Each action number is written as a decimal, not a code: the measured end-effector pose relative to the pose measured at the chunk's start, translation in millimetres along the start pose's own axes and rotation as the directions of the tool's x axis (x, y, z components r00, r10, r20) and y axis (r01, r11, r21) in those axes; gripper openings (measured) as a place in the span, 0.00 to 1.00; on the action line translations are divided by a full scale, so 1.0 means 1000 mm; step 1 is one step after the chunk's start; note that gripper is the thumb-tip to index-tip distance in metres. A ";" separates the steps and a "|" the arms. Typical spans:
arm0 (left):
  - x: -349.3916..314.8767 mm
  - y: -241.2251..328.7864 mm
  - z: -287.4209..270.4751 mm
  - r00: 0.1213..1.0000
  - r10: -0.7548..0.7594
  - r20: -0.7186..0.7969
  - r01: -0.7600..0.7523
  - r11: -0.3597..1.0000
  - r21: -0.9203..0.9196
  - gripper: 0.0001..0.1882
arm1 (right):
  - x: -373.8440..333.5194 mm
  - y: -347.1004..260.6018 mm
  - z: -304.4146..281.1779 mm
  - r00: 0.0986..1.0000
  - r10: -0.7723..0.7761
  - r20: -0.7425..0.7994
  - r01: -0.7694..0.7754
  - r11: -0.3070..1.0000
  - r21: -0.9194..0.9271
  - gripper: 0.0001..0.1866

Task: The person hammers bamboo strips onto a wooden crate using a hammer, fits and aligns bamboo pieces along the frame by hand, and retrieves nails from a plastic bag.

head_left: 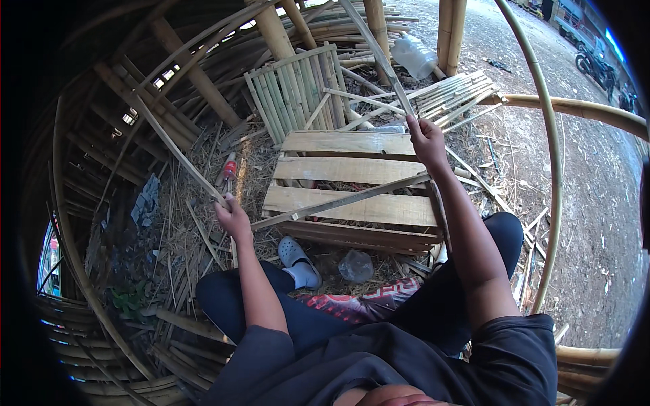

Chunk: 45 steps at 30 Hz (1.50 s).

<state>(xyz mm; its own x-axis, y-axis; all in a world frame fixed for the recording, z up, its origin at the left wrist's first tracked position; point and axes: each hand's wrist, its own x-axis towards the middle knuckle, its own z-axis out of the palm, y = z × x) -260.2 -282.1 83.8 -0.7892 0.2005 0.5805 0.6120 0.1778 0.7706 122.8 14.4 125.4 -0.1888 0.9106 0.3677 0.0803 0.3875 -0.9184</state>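
Observation:
My left hand [233, 218] is closed around the lower end of a long bamboo strip [174, 147], which slants up to the far left. In my right hand [426, 141] I grip another long bamboo strip [379, 57], raised over the far side of a slatted wooden crate [345, 169]. Whether the two strips are separate pieces cannot be told, since their far ends run out of view. A third strip [338, 201] lies diagonally across the crate's top boards, between my hands. The crate stands in front of my bent legs.
Behind the crate leans a bamboo slat panel [291, 91], with a bundle of thin strips [457, 98] to its right. A red-labelled bottle [229, 170] is left of the crate. A curved bamboo pole [554, 155] rises at right. Clear plastic [355, 266] lies near my foot.

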 end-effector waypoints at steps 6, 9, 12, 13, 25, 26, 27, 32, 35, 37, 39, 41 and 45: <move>0.000 -0.008 0.005 0.990 -0.002 0.144 0.013 0.997 -0.078 0.12 | 0.006 -0.018 -0.027 0.995 0.087 -0.049 -0.091 0.992 -0.082 0.31; -0.002 -0.003 0.005 0.972 0.043 0.232 -0.022 0.996 -0.091 0.14 | 0.005 -0.024 -0.039 0.979 0.203 0.012 -0.203 0.977 0.070 0.28; -0.003 0.003 0.006 0.961 -0.015 0.276 0.038 0.996 -0.077 0.14 | 0.006 -0.024 -0.044 0.977 0.214 0.007 -0.213 0.967 0.137 0.26; -0.003 0.005 0.004 0.960 -0.017 0.280 0.039 0.996 -0.074 0.14 | 0.005 -0.024 -0.043 0.976 0.217 0.017 -0.217 0.959 0.181 0.26; -0.007 0.001 -0.003 0.940 0.114 0.322 -0.089 0.992 -0.091 0.16 | 0.004 -0.016 -0.036 0.948 0.310 -0.070 -0.278 0.916 0.290 0.24; -0.004 -0.002 -0.005 0.945 0.085 0.315 -0.070 0.996 -0.059 0.16 | 0.002 -0.015 -0.031 0.949 0.309 -0.063 -0.278 0.915 0.293 0.24; -0.003 -0.001 -0.005 0.949 0.055 0.310 -0.048 0.998 -0.030 0.16 | 0.000 -0.011 -0.028 0.947 0.304 -0.106 -0.271 0.931 0.246 0.25; -0.001 0.001 -0.002 0.954 0.068 0.291 -0.073 0.997 0.005 0.16 | -0.005 0.015 -0.024 0.948 0.289 -0.136 -0.258 0.943 0.210 0.25; 0.000 -0.021 0.000 0.971 0.049 0.234 -0.034 0.997 -0.070 0.15 | -0.009 0.009 -0.016 0.933 0.348 -0.095 -0.320 0.920 0.226 0.25; -0.002 -0.027 0.003 0.982 0.025 0.187 0.008 0.985 -0.175 0.14 | -0.012 0.011 -0.017 0.915 0.397 -0.075 -0.371 0.899 0.233 0.25; 0.001 -0.035 -0.002 0.907 -0.144 0.396 0.106 0.988 0.114 0.15 | -0.014 0.017 -0.018 0.887 0.457 -0.065 -0.448 0.887 0.113 0.23; 0.000 -0.043 -0.003 0.876 -0.180 0.447 0.151 0.983 0.101 0.16 | -0.018 0.028 -0.017 0.876 0.480 -0.057 -0.477 0.877 0.052 0.22; -0.003 -0.074 -0.001 0.822 -0.227 0.522 0.119 0.965 0.233 0.16 | -0.033 0.064 -0.009 0.816 0.575 -0.058 -0.577 0.807 -0.127 0.19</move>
<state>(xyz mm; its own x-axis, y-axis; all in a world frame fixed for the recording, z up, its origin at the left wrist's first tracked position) -302.7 -297.4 25.3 -0.7612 0.6272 0.1648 0.5088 0.4201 0.7514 142.6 10.3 56.2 -0.0513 0.9743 -0.2192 0.2978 -0.1946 -0.9346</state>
